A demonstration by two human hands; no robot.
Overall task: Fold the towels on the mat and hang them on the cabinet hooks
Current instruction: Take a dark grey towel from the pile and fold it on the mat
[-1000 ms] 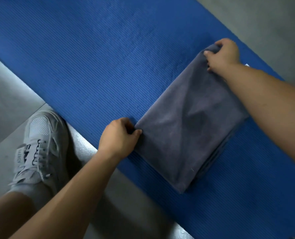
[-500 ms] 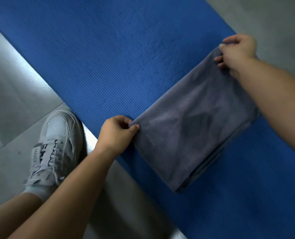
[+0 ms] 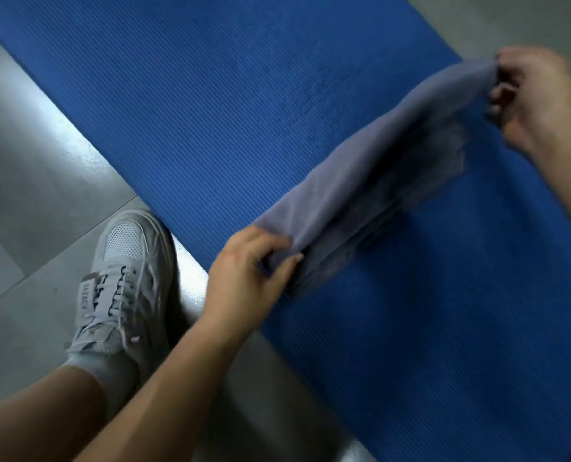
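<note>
A grey towel (image 3: 374, 168), folded into several layers, is lifted off the blue mat (image 3: 244, 105) and stretched between my hands. My left hand (image 3: 247, 271) pinches its near corner at the mat's edge. My right hand (image 3: 537, 95) grips the far corner at the upper right. The lower layers hang down and blur against the mat. No cabinet or hooks are in view.
The blue mat runs diagonally across a grey tiled floor (image 3: 34, 181). My foot in a white sneaker (image 3: 124, 281) stands on the floor just left of the mat's edge, beside my left forearm.
The towel lay flat on the mat; both hands have now raised its gripped edge, so it hangs between them. My right hand moved up and right.
</note>
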